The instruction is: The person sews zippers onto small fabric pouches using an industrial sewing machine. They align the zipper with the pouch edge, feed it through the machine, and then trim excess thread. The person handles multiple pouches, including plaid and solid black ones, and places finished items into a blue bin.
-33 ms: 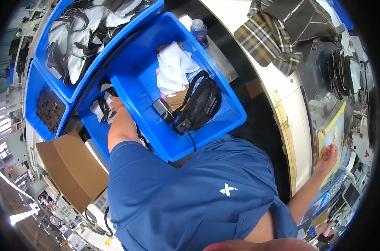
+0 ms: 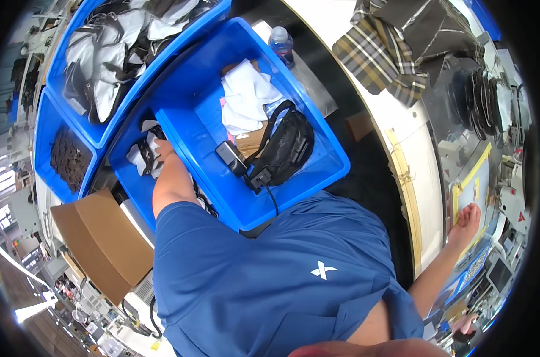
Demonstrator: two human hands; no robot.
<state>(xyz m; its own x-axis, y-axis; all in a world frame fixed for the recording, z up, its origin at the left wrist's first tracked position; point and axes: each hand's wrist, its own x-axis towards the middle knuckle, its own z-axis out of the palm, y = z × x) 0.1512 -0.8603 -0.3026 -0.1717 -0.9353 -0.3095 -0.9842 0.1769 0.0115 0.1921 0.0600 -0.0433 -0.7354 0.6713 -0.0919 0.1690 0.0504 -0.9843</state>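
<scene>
At far left, a small blue plastic bin (image 2: 48, 113) is holding dark brown scraps (image 2: 69, 159). Beyond it, loose black-and-white fabric pieces (image 2: 141, 156) are lying in a narrow blue plastic bin (image 2: 127, 180), where the bare left hand (image 2: 163, 150) is reaching among them; its fingers are partly hiding, so their opening and any grip cannot be told. Next, a large blue plastic bin (image 2: 192, 126) is holding a crumpled white cloth (image 2: 246, 98) and a black strapped pouch (image 2: 291, 143). Farther right, brown plaid fabric (image 2: 371, 56) is lying on a long white surface (image 2: 423, 146). At far right, the bare right hand (image 2: 468, 218) is overlapping a flat yellow-edged panel (image 2: 481, 175), its fingers lying curled in a loose fist; whether they are enclosing anything cannot be told.
</scene>
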